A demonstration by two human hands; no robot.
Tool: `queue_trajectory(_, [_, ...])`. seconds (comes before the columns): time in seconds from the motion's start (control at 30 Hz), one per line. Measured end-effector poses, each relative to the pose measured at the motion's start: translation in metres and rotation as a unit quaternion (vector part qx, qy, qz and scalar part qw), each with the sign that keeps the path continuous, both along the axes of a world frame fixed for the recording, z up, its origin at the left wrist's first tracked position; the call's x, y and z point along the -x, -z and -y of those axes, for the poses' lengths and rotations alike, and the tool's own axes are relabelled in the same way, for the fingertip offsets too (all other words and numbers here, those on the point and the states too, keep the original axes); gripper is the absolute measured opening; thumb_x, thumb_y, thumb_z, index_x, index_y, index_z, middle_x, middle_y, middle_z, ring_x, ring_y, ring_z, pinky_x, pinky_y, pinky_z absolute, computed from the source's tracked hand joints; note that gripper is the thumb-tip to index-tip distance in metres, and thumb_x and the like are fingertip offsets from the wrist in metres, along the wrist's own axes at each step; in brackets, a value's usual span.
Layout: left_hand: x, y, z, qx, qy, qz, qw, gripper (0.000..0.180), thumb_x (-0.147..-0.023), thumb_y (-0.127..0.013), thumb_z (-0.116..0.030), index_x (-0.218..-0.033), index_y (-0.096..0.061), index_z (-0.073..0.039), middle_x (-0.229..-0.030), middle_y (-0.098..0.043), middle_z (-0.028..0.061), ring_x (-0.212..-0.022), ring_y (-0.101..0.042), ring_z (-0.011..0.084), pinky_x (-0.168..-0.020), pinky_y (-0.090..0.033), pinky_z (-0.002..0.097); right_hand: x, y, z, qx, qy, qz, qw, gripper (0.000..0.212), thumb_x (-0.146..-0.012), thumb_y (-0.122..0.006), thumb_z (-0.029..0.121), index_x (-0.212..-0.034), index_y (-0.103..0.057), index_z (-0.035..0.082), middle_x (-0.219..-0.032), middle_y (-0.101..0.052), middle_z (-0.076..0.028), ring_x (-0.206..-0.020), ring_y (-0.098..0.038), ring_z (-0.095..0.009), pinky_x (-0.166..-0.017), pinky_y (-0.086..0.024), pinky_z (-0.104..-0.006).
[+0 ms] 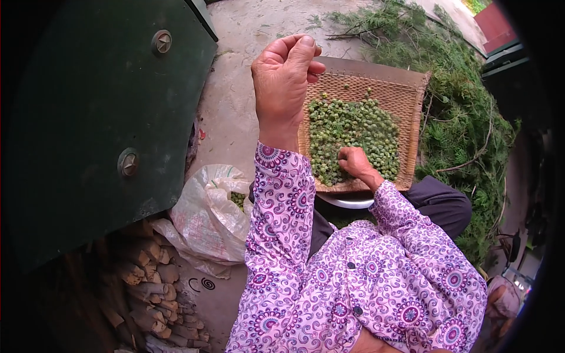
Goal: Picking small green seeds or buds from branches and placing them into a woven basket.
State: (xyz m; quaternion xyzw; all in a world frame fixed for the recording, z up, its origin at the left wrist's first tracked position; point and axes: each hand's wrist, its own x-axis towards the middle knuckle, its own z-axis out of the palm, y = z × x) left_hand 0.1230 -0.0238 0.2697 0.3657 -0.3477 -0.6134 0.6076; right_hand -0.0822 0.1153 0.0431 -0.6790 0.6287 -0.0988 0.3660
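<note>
My left hand (288, 73) is raised above the far left part of a woven winnowing tray (406, 117), its thumb pressed against curled fingers. Whatever small thing is in that pinch, I cannot make out. A thick layer of small green cones (353, 126) covers the middle of the tray. My right hand (356, 165) is at the near part of these cones, with its fingers curled down and closed. Its fingertips are partly hidden, so what they hold does not show. Under the tray's near edge the rim of a white basin (350, 203) shows.
Cut evergreen branches (453, 112) lie heaped along the right. A white woven sack (212, 206) with more green cones stands at the left, near stacked firewood (156, 288) and a dark green metal door (88, 117). A black coil (208, 283) lies on the floor.
</note>
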Motion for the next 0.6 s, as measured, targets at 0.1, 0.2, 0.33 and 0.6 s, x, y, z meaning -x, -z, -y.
queue_trajectory(0.1, [0.001,0.002,0.000,0.001,0.002,-0.001,1.000,0.017,-0.085,-0.058,-0.016,-0.092,-0.060,0.000,-0.079,-0.064,0.0097,-0.060,-0.061,0.0111,-0.052,-0.046,0.0194,0.010,-0.010,-0.010,-0.021,0.016,0.032,0.999,0.011,-0.064,-0.061,0.010,-0.071,-0.062,0.002,-0.067,-0.062,-0.015,-0.063,-0.061,-0.030,-0.061,-0.049,-0.0361])
queue_trajectory(0.2, [0.001,0.001,0.000,0.001,0.005,0.010,1.000,0.017,-0.085,-0.058,-0.016,-0.092,-0.061,-0.001,-0.079,-0.064,0.0097,-0.059,-0.061,0.0107,-0.051,-0.046,0.0192,0.000,-0.010,-0.007,-0.002,0.012,0.000,1.000,0.012,-0.064,-0.063,0.011,-0.073,-0.061,0.002,-0.069,-0.061,-0.016,-0.066,-0.061,-0.030,-0.062,-0.048,-0.0387])
queue_trajectory(0.33, [0.001,0.004,0.000,-0.009,0.003,0.011,1.000,0.017,-0.085,-0.058,-0.016,-0.091,-0.061,-0.001,-0.079,-0.064,0.0096,-0.059,-0.060,0.0104,-0.051,-0.046,0.0190,-0.027,-0.008,0.002,0.011,-0.017,-0.098,0.995,0.020,-0.064,-0.066,0.016,-0.075,-0.059,0.001,-0.074,-0.059,-0.019,-0.073,-0.059,-0.034,-0.065,-0.047,-0.0419])
queue_trajectory(0.6, [0.008,0.001,0.000,-0.007,0.010,0.016,1.000,0.017,-0.085,-0.058,-0.016,-0.091,-0.060,0.000,-0.078,-0.064,0.0096,-0.059,-0.060,0.0104,-0.050,-0.046,0.0188,-0.004,-0.018,-0.008,0.070,0.040,0.029,0.996,0.009,-0.065,-0.058,0.008,-0.071,-0.060,0.002,-0.065,-0.059,-0.016,-0.061,-0.058,-0.031,-0.058,-0.047,-0.0375])
